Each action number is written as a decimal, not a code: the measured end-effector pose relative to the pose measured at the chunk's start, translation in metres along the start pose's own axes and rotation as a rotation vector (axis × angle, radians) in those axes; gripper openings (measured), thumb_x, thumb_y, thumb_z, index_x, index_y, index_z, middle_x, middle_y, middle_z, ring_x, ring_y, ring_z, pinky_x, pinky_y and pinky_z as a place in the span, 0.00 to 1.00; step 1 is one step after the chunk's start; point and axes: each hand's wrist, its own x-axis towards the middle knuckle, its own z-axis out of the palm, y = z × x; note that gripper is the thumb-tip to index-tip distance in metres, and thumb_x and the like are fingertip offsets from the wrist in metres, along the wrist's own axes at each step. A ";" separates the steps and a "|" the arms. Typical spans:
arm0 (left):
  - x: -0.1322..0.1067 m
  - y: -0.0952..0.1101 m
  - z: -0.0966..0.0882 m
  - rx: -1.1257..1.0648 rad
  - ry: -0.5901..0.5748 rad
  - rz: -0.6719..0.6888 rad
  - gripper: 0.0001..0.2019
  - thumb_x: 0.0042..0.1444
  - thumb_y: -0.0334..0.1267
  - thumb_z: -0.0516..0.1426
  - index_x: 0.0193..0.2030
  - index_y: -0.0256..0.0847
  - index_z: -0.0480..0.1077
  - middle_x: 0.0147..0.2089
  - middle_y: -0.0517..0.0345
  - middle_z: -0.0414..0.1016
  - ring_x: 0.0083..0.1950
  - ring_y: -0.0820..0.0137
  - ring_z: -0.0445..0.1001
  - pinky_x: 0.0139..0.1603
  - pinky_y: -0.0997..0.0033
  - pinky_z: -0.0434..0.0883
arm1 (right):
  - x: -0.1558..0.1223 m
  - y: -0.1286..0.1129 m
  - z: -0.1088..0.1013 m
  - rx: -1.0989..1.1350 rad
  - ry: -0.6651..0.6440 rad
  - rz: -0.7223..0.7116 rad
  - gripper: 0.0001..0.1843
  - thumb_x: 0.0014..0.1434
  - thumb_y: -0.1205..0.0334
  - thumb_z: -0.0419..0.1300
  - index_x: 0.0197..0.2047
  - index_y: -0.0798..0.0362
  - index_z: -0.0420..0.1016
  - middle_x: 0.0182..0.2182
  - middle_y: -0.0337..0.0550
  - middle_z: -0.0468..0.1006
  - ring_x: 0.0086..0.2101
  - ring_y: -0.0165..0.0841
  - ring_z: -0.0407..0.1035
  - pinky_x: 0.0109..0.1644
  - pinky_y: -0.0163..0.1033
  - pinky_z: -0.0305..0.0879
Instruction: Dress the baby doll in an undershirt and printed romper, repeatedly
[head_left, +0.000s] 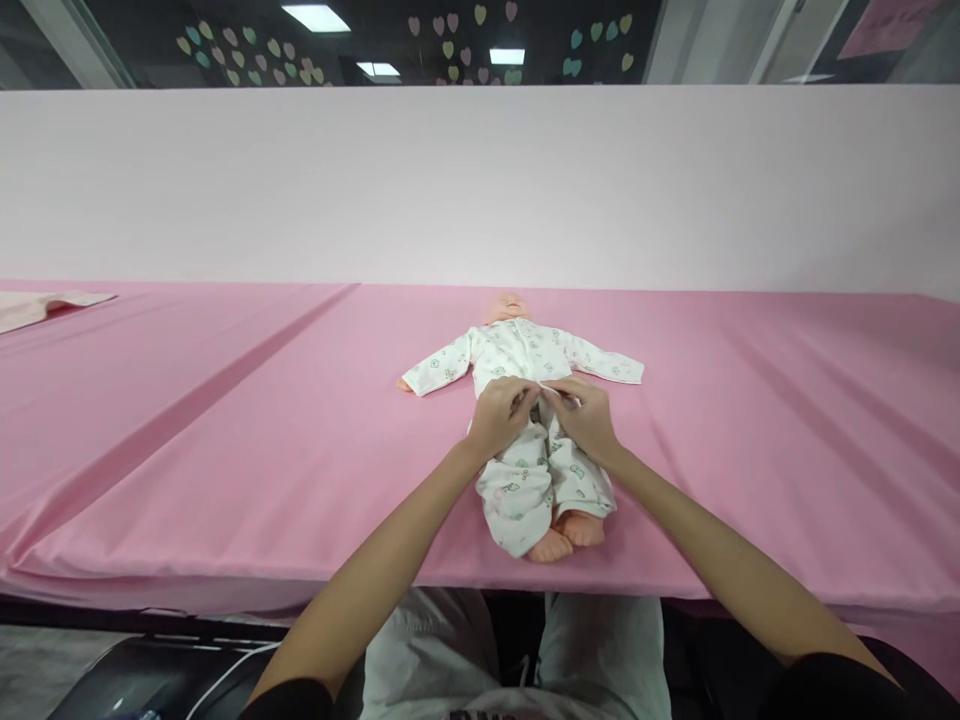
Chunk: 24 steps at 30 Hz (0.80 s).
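Observation:
A baby doll [509,306] lies on its back, head toward the wall and bare feet toward me. It wears a white patterned top [511,345] and matching pants [517,490]. One doll hand pokes out of the left sleeve; the right sleeve's end shows none. My left hand [501,412] and my right hand [585,412] meet over the doll's waist. Fingers of both are pinched on the front of the baby clothes, close to the middle. Whether they grip the top's hem or the pants' waistband is hard to tell.
A pink cloth [262,450] with folds covers the table. At the far left lies a pale folded cloth [45,308]. Behind the table rises a white partition [480,185]. A black chair [165,680] and a white cable [225,680] show below the table edge.

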 end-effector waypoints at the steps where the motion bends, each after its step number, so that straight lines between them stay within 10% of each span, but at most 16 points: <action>1: -0.002 0.001 0.002 0.031 -0.031 0.040 0.10 0.61 0.39 0.50 0.34 0.41 0.71 0.32 0.59 0.75 0.34 0.71 0.69 0.40 0.69 0.63 | -0.001 0.000 0.001 -0.039 -0.041 -0.045 0.09 0.56 0.63 0.56 0.33 0.52 0.78 0.30 0.43 0.77 0.29 0.33 0.69 0.34 0.38 0.65; 24: -0.013 0.004 0.005 0.044 0.250 -0.032 0.17 0.61 0.40 0.48 0.23 0.39 0.70 0.19 0.60 0.65 0.24 0.74 0.62 0.29 0.71 0.59 | -0.003 0.000 -0.003 -0.106 -0.175 -0.211 0.10 0.54 0.71 0.54 0.31 0.52 0.75 0.28 0.41 0.76 0.30 0.32 0.68 0.35 0.38 0.64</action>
